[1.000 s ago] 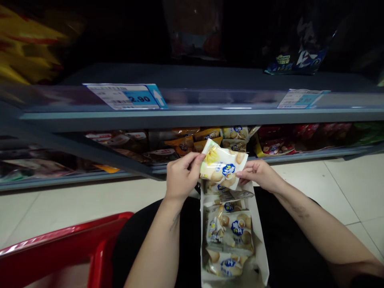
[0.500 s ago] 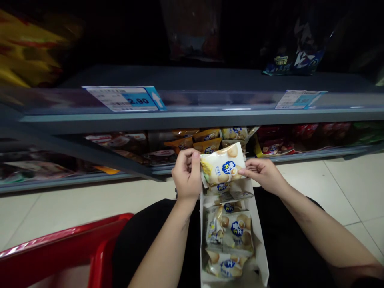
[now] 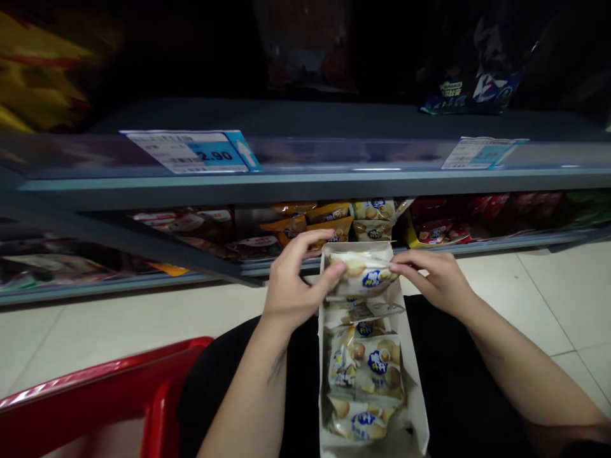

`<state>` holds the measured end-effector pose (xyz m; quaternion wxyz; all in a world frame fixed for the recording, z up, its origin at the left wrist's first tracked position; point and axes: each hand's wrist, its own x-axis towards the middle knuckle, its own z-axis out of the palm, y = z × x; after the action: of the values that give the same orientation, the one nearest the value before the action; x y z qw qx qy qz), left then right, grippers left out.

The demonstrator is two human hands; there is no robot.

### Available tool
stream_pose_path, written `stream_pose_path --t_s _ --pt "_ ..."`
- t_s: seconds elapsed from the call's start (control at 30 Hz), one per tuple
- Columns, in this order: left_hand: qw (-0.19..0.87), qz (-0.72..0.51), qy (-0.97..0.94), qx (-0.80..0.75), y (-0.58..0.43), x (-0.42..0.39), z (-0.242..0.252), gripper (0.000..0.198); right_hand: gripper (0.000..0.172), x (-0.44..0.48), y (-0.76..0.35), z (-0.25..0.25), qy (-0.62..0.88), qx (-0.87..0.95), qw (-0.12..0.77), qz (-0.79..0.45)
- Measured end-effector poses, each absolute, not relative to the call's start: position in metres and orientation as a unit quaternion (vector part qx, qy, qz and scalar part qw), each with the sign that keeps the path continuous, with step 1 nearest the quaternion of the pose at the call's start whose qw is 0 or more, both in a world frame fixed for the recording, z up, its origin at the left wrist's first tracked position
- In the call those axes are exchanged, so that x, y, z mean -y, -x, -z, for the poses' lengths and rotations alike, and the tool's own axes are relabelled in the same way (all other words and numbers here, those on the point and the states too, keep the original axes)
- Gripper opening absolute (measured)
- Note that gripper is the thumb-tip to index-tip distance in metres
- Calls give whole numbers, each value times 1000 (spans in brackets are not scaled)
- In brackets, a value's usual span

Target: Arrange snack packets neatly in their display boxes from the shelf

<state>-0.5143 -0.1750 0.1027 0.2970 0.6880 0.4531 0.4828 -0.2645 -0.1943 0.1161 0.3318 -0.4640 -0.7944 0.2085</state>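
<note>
A long white open box [image 3: 414, 381] rests between my legs with several cream-coloured snack packets [image 3: 379, 362] inside. At its far end lies one snack packet [image 3: 365, 273], tilted and partly below the rim. My right hand [image 3: 429, 277] pinches the right edge of that packet between thumb and fingers. On the other side, my left hand [image 3: 298, 280] is open, its thumb against the packet's left part and its index finger stretched above the far left corner of the box.
Ahead is a store shelf [image 3: 305, 184] with price tags [image 3: 200, 152]. Orange packets [image 3: 291, 230] and cream packets [image 3: 375, 210] sit on its lowest level, with a carton of red packets [image 3: 434, 232] to the right. A red basket [image 3: 95, 388] stands at my left on the tiled floor.
The snack packet has gone down from above the box into its far end. My left hand has loosened from a closed grip and spread its fingers; my right hand still pinches the edge.
</note>
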Motion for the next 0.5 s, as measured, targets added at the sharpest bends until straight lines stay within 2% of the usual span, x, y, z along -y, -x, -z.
stream_pose_path --t_s 0.1,0.17,0.27,0.33,0.43,0.5 --pt "293 -321 -790 -432 510 183 -111 55 21 197 268 -113 430 840 250 -219" --pt "292 -192 -825 -444 507 183 -110 57 23 197 274 -104 423 847 231 -223" --pt "249 -39 -846 -470 504 181 -105 32 24 198 284 -93 428 858 179 -222" --pt "216 15 -848 -484 504 181 -104 21 26 200 288 -96 461 859 98 -202" --pt "182 54 -850 -491 502 185 -101 18 50 207 291 -109 520 839 -39 -158" --pt "161 67 -856 -487 499 189 -97 19 56 211 294 -112 521 833 -118 -143"
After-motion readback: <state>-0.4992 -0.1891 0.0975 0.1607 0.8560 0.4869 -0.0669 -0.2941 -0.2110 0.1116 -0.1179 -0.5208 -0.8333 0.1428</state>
